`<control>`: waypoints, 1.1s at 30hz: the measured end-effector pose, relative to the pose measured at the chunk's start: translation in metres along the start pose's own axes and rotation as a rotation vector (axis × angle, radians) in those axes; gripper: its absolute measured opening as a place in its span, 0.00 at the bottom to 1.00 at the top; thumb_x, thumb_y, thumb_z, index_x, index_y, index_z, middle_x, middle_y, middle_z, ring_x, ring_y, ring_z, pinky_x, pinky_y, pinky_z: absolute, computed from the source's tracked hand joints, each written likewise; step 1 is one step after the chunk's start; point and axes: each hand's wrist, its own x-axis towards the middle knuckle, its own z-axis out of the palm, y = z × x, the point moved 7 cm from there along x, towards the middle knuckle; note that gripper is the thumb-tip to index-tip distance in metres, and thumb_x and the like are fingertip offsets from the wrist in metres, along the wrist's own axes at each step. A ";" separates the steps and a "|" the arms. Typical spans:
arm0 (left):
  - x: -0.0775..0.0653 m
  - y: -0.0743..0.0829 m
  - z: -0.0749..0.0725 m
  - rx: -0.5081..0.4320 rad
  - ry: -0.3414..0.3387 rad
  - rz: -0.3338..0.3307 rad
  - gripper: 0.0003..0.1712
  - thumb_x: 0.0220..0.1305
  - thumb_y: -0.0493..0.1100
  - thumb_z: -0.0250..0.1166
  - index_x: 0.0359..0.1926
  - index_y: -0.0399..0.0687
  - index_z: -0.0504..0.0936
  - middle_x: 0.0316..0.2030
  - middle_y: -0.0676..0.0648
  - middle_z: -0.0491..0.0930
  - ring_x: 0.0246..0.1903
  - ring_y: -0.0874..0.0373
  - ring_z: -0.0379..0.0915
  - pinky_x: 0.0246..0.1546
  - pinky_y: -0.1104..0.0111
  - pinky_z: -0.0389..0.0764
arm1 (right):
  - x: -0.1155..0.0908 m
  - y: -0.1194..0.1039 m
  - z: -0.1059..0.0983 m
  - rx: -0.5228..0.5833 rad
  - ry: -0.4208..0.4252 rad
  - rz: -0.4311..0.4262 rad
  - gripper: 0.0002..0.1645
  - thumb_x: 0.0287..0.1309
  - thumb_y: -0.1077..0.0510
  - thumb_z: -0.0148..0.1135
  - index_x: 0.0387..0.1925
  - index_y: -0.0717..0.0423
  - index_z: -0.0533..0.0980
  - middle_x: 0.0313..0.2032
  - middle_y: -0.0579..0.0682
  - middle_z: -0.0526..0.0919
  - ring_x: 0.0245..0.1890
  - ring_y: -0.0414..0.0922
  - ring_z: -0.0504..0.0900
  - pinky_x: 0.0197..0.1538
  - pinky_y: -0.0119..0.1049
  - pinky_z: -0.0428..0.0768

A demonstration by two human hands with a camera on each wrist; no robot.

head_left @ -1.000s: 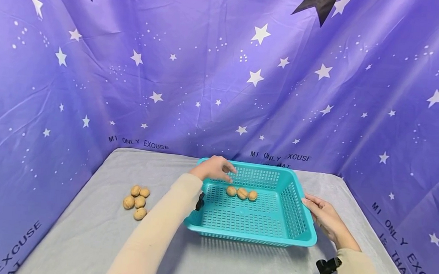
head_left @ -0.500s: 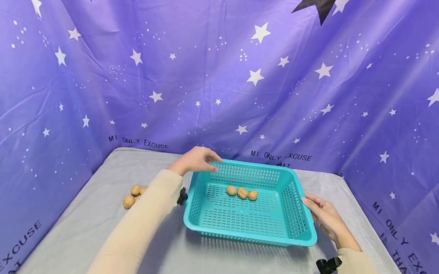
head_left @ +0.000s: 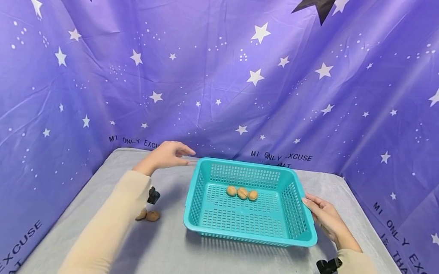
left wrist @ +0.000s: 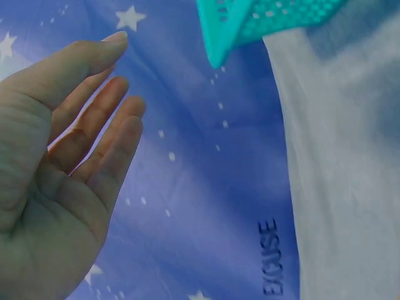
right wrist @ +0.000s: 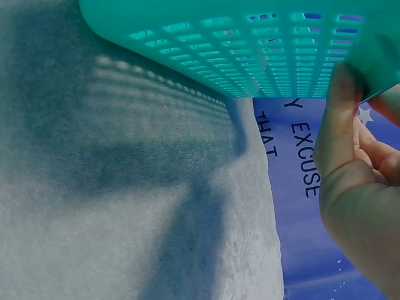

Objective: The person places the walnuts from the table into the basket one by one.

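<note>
My left hand [head_left: 168, 154] hovers in the air left of the turquoise plastic basket [head_left: 248, 239], fingers apart and relaxed, holding nothing. In the left wrist view the left hand [left wrist: 69, 150] has its thumb and fingers spread around bare air. Three walnuts [head_left: 242, 193] lie in a row on the basket's floor. On the cloth, two more walnuts [head_left: 153, 216] show beside the left sleeve, which covers the area where others lay. My right hand [head_left: 325, 216] grips the basket's right rim, thumb on top and fingers outside. The right wrist view shows that thumb [right wrist: 340, 119] against the perforated wall.
A grey cloth [head_left: 240, 270] covers the table. Purple star-printed curtains [head_left: 192, 87] enclose its back and sides. Small black cameras sit on the left wrist [head_left: 154, 195] and right wrist [head_left: 328, 266].
My left hand has moved left from above the basket to outside its rim. One walnut on the cloth shows farther right than the pile did. Right hand and basket stay put.
</note>
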 end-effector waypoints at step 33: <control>-0.113 -0.071 0.067 -0.145 -0.330 -0.178 0.14 0.53 0.39 0.78 0.42 0.42 0.88 0.35 0.51 0.86 0.35 0.61 0.81 0.42 0.63 0.81 | -0.001 -0.002 0.000 -0.007 0.005 -0.009 0.42 0.75 0.50 0.55 0.73 0.76 0.53 0.54 0.51 0.80 0.45 0.34 0.83 0.48 0.32 0.83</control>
